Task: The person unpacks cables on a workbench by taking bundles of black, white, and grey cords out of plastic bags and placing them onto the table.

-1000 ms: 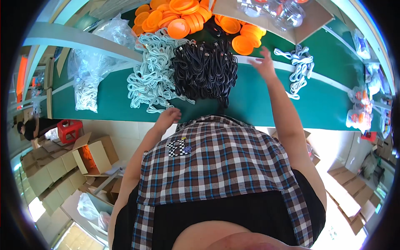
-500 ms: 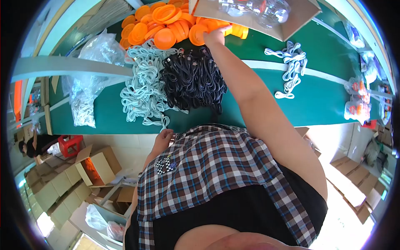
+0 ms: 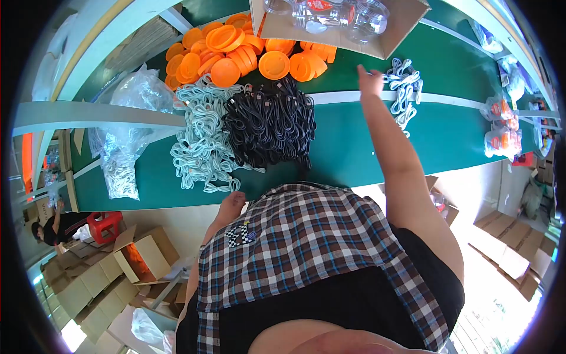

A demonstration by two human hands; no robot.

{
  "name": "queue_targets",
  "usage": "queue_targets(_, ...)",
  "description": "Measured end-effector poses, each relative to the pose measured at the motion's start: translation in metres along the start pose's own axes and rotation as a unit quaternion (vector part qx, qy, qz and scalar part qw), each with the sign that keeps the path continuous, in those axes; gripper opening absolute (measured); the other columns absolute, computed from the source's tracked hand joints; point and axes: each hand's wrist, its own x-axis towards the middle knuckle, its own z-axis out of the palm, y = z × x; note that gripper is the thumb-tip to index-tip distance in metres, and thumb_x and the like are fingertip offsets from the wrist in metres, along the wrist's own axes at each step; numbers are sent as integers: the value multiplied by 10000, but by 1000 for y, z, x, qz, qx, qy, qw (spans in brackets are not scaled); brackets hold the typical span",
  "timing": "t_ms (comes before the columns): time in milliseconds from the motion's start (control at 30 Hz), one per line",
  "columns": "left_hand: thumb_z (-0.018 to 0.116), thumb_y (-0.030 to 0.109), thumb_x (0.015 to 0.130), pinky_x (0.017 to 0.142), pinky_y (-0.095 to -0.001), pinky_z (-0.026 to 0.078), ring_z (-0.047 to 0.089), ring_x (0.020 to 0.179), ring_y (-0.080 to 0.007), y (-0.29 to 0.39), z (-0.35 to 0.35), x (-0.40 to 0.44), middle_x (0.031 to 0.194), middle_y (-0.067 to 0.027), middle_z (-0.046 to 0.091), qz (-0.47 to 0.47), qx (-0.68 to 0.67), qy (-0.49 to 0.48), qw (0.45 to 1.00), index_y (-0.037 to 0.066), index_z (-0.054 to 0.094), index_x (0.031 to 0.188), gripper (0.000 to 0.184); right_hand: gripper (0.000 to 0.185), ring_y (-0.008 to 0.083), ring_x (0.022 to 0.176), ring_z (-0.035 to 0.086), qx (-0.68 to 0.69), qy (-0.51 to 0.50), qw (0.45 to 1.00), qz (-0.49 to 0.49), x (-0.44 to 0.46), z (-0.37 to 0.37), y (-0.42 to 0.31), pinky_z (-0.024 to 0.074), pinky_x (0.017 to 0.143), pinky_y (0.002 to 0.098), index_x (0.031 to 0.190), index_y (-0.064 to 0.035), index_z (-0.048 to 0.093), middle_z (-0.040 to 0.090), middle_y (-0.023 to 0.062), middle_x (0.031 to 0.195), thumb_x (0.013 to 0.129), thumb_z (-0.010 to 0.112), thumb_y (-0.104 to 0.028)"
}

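Note:
My right hand (image 3: pixel 370 82) reaches out over the green table, at the left end of a small group of coiled white cables (image 3: pixel 403 88). Its thumb and fingers are apart, around the end of a white cable coil. Down at the near table edge, my left hand (image 3: pixel 232 204) has its fingers curled, just below the lowest coil of a large heap of white cables (image 3: pixel 200 141). What it holds, if anything, is hidden. Beside that heap lies a pile of black cables (image 3: pixel 271 124). Orange round lids (image 3: pixel 274 65) are heaped behind both piles.
A cardboard box (image 3: pixel 389 44) with clear plastic jars (image 3: pixel 330 15) stands at the back. A clear bag (image 3: pixel 121 180) of white cables lies at left, bagged jars (image 3: pixel 503 141) at right. A white rail (image 3: pixel 94 115) crosses the left side. Another person (image 3: pixel 56 227) is far left.
My right hand has left the orange lids and moved right to the small group of white cables. My left hand stays near the table edge. The whole view has shifted slightly.

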Motion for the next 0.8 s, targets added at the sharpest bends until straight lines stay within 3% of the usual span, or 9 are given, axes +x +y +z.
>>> queue_targets(67, 576, 155, 909, 729, -281, 498, 645, 820, -197, 2, -2, -1, 917, -102, 688, 0, 3, 4, 1000, 15, 621, 1097, 239, 640, 276, 820, 649, -81, 98, 988, -92, 48, -9, 14, 538, 749, 370, 1101, 50, 605, 673, 184, 966, 741, 784, -449)
queue_targets(100, 577, 155, 907, 728, -284, 498, 644, 815, -199, 2, -2, -1, 912, -101, 688, -1, 2, 11, 1000, 15, 623, 1096, 240, 702, 316, 1000, 619, -55, 105, 990, -76, 55, -18, 1, 505, 873, 405, 1182, 37, 551, 627, 187, 1092, 725, 795, -436)
queue_targets(200, 580, 156, 903, 725, -289, 499, 643, 807, -204, -4, -3, -5, 904, -100, 689, -6, -1, 30, 1000, 16, 625, 1093, 241, 672, 307, 991, 628, 6, 44, 992, -117, 78, -32, -17, 509, 865, 400, 1256, 11, 543, 652, 175, 1059, 789, 739, -430)
queue_targets(333, 591, 172, 899, 716, -299, 505, 645, 789, -211, -20, -2, -3, 918, -98, 694, 15, 77, 15, 997, 27, 632, 1090, 243, 536, 299, 978, 646, 26, -166, 985, 31, 101, -38, -21, 512, 857, 387, 1265, -35, 575, 674, 165, 1040, 877, 638, -400)
queue_targets(400, 594, 176, 899, 715, -301, 506, 645, 787, -213, -24, -2, -1, 923, -95, 696, 15, 101, 10, 995, 30, 634, 1089, 243, 404, 314, 927, 670, -143, -60, 985, -78, 103, -31, -12, 527, 799, 398, 1196, -63, 628, 704, 151, 992, 939, 537, -362)
queue_targets(500, 605, 191, 899, 711, -308, 509, 647, 779, -220, -28, -1, -1, 938, -86, 702, 8, 180, -19, 983, 38, 639, 1086, 244, 355, 356, 886, 676, -152, -46, 980, -119, 117, -25, -8, 534, 751, 426, 1082, -59, 666, 716, 149, 960, 943, 519, -351)
queue_targets(667, 623, 207, 893, 697, -308, 511, 646, 758, -225, -13, 0, -4, 951, -76, 707, -8, 196, -15, 981, 46, 642, 1087, 252, 307, 388, 868, 670, -110, -139, 982, -72, 87, -43, -20, 533, 739, 459, 1010, -58, 662, 719, 156, 926, 940, 512, -317)
queue_targets(733, 623, 203, 893, 695, -307, 512, 646, 756, -225, -15, -2, 0, 950, -76, 707, 1, 188, -15, 982, 46, 642, 1088, 251, 269, 402, 828, 670, -217, -92, 957, -170, 80, -38, 3, 533, 740, 463, 954, -52, 647, 712, 168, 918, 931, 503, -278)
queue_targets(800, 624, 195, 892, 690, -305, 512, 647, 752, -226, -21, -2, 5, 950, -76, 707, 16, 169, -18, 985, 45, 641, 1090, 249, 263, 407, 816, 669, -200, -114, 961, -152, 50, -51, 3, 534, 734, 468, 951, -47, 642, 710, 170, 911, 927, 500, -268)
